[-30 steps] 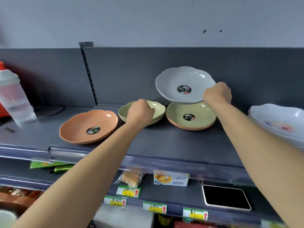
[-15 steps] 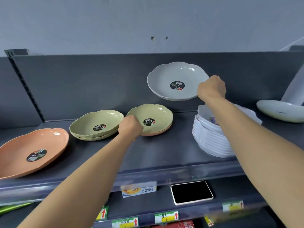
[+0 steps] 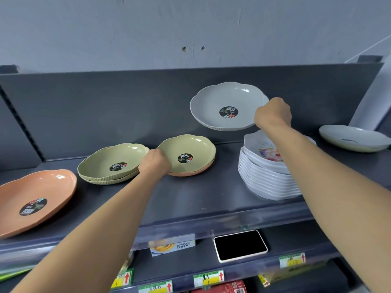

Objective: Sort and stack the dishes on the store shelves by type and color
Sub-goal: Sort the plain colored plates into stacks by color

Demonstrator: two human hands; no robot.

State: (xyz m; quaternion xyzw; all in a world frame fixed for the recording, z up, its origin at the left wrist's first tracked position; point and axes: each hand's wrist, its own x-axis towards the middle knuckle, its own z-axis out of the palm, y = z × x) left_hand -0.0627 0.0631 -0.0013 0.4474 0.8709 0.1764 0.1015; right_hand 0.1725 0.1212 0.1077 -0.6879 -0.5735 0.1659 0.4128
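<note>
View shifted slightly right since the earlier frame — right hand [image 3: 273, 113] pinches the grey plate [image 3: 227, 106] aloft above the shelf [image 3: 201, 199]; left hand [image 3: 155, 162] grips the green plate [image 3: 187, 153] atop an orange one.

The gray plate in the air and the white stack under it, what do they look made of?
Gray plate: probably matte plastic or melamine, judging by its soft dull sheen, ribbed underside and store sticker. White stack: glossier, likely melamine, with thin nested rims and a printed floral pattern. Ceramic can't be ruled out for either.
</note>
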